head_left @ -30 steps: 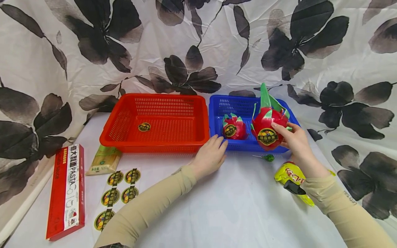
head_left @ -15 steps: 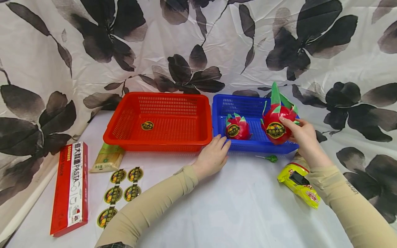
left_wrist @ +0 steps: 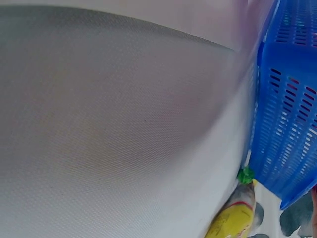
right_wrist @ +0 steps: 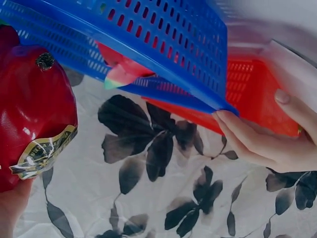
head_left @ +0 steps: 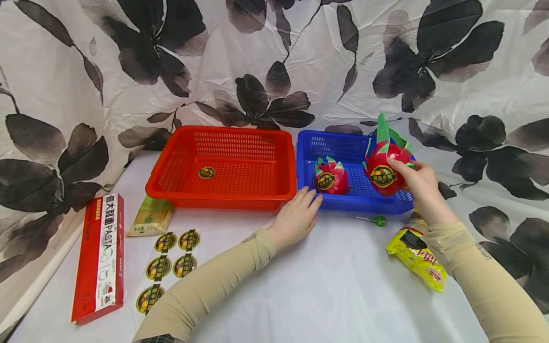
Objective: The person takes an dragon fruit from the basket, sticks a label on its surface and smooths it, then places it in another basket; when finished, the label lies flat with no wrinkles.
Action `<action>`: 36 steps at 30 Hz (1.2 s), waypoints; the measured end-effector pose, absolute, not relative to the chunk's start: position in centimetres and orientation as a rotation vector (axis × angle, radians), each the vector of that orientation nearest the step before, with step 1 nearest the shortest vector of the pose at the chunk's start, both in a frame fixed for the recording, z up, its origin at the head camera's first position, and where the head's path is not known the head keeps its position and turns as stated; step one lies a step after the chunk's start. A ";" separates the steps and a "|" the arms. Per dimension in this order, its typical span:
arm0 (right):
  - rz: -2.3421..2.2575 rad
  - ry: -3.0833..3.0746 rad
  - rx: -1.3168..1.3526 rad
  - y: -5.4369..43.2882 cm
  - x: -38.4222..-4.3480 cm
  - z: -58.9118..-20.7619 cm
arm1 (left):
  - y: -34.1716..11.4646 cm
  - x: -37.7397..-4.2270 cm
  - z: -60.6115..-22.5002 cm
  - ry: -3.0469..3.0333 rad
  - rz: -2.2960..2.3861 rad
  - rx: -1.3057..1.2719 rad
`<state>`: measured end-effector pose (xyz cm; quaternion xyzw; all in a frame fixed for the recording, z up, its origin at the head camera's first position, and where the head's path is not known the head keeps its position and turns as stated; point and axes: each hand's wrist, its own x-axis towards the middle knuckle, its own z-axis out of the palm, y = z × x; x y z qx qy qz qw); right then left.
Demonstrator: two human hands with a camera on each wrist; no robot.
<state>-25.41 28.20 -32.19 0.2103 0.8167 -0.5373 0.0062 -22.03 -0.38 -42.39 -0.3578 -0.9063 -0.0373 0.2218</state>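
My right hand (head_left: 418,186) grips a red dragon fruit (head_left: 388,164) with green leaf tips and a black-and-gold sticker, holding it over the right part of the blue basket (head_left: 364,204). In the right wrist view, the fruit's stem end and sticker (right_wrist: 42,154) show close up. A second, smaller dragon fruit (head_left: 336,178), stickered too, lies in that basket's left side. My left hand (head_left: 296,216) has its fingers extended, with fingertips touching the blue basket's near left rim; the right wrist view shows its thumb apart from them. The left wrist view does not show this hand.
Left of the blue basket stands a red basket (head_left: 223,196) with a round sticker (head_left: 206,172) inside. A pasta box (head_left: 100,257), a 500 g noodle packet (head_left: 150,216) and a sticker sheet (head_left: 173,255) lie left. A green lollipop (head_left: 378,220) and yellow bag (head_left: 418,257) lie right.
My right hand has carried the dragon fruit slightly to the right over the blue basket, uncovering more of the yellow bag. My left hand stays at the basket rim. The head view has shifted a little.
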 end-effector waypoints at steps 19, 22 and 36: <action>-1.609 2.631 0.708 28.0 -27.9 -33.7 | -0.5 -22.2 -42.5 -2.497 -0.071 -0.992; -1.576 2.654 0.711 28.0 -28.1 -34.0 | -0.5 -22.2 -42.5 -2.487 -0.044 -0.994; -1.465 2.688 0.764 28.3 -28.6 -35.5 | 0.1 -22.4 -42.9 -2.489 -0.003 -0.933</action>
